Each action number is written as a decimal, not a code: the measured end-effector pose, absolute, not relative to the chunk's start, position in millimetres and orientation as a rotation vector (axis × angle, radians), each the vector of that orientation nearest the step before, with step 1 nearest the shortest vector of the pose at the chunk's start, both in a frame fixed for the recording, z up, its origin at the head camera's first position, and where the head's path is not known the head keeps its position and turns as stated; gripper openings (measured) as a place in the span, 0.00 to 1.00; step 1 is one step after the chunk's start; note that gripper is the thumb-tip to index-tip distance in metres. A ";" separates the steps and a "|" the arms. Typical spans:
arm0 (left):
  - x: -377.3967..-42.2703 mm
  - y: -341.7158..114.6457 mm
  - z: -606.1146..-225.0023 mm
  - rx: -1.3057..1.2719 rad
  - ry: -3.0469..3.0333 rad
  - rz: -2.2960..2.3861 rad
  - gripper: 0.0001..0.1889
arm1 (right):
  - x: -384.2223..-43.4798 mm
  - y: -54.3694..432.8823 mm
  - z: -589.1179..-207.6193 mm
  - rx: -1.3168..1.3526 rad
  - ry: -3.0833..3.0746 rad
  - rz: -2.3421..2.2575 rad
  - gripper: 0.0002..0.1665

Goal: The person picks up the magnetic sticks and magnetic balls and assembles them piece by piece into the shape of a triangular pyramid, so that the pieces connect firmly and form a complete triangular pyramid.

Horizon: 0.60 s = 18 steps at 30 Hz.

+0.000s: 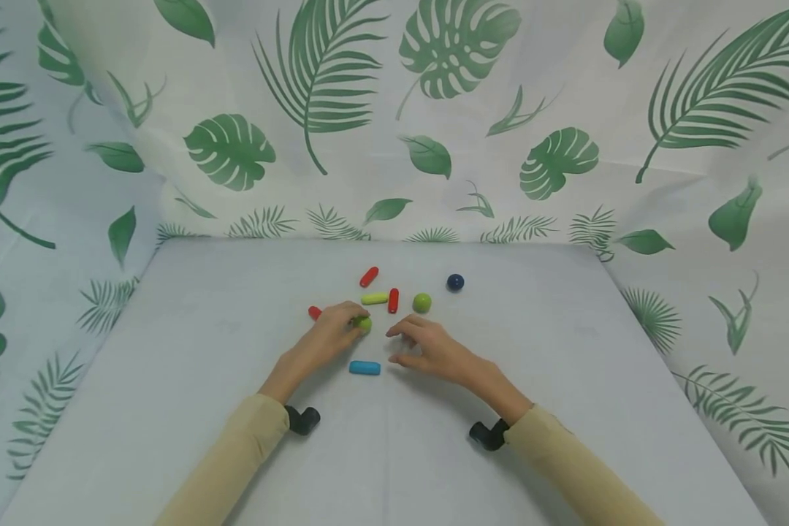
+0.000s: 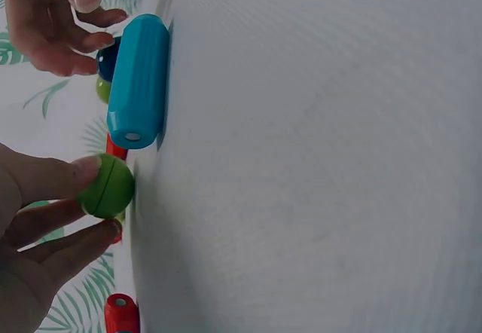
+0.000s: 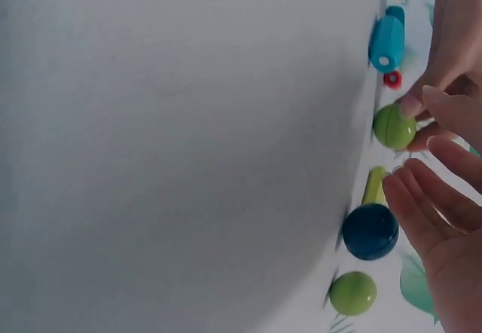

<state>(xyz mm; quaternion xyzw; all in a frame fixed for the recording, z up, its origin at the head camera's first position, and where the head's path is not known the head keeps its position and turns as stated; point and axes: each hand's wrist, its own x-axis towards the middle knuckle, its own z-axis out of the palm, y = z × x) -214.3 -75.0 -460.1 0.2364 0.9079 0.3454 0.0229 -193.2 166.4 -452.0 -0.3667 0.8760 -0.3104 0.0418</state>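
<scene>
My left hand [image 1: 329, 334] pinches a small green ball [image 2: 107, 186] between thumb and fingertips, close over the white table. A thin seam line runs around this ball in the left wrist view. My right hand [image 1: 437, 351] is just to the right, fingers loosely bent and holding nothing, its fingertips pointing toward the ball. Between the two hands and nearer to me lies a blue ridged stick [image 1: 364, 368]. A red stick [image 1: 314, 313] is partly hidden behind the left hand.
Beyond the hands lie a yellow-green stick [image 1: 375, 299], a red stick [image 1: 393, 300] right beside its end and another red stick [image 1: 369, 277] farther back. A second green ball [image 1: 422, 302] and a dark blue ball [image 1: 456, 282] rest at the right. Leaf-printed cloth [image 1: 368, 183] walls the table.
</scene>
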 end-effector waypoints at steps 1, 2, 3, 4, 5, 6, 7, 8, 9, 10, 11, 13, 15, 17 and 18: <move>-214.4 -75.1 -460.2 0.722 2.818 1.073 0.17 | -193.3 164.1 -451.9 -1.114 2.667 -0.934 0.22; -214.6 -75.2 -460.3 0.712 2.825 1.072 0.16 | -193.7 161.7 -452.0 -1.105 2.658 -0.915 0.22; -214.6 -75.3 -460.2 0.706 2.832 1.071 0.16 | -193.9 159.3 -452.0 -1.100 2.647 -0.901 0.22; -214.6 -75.4 -460.1 0.701 2.836 1.070 0.16 | -193.7 156.9 -451.5 -1.092 2.637 -0.888 0.22; -214.6 -75.5 -460.3 0.697 2.840 1.065 0.16 | -193.5 154.6 -451.2 -1.095 2.629 -0.873 0.22; -214.9 -75.3 -460.2 0.693 2.840 1.061 0.16 | -193.2 152.2 -450.7 -1.097 2.619 -0.861 0.22; -215.3 -75.0 -460.4 0.694 2.843 1.053 0.17 | -192.8 149.9 -450.3 -1.101 2.612 -0.849 0.22; -215.6 -74.8 -460.7 0.696 2.845 1.045 0.17 | -192.8 147.8 -450.2 -1.106 2.605 -0.838 0.21; -215.9 -74.7 -461.0 0.701 2.849 1.036 0.18 | -192.5 145.7 -450.0 -1.111 2.598 -0.826 0.21; -216.3 -74.6 -461.6 0.707 2.852 1.023 0.18 | -192.4 143.6 -449.7 -1.110 2.590 -0.816 0.21; -216.6 -74.7 -462.3 0.716 2.859 1.012 0.18 | -192.6 141.7 -449.9 -1.112 2.585 -0.806 0.20; -217.0 -75.3 -463.2 0.733 2.868 0.999 0.18 | -193.5 137.8 -450.5 -1.111 2.568 -0.794 0.20; -217.0 -76.4 -463.8 0.737 2.871 0.995 0.16 | -194.0 134.4 -450.8 -1.116 2.550 -0.790 0.19; -217.1 -77.2 -463.9 0.734 2.871 1.000 0.16 | -194.5 131.0 -450.9 -1.127 2.529 -0.791 0.18; -217.2 -77.6 -464.0 0.734 2.871 1.003 0.16 | -194.7 129.4 -451.2 -1.136 2.519 -0.789 0.18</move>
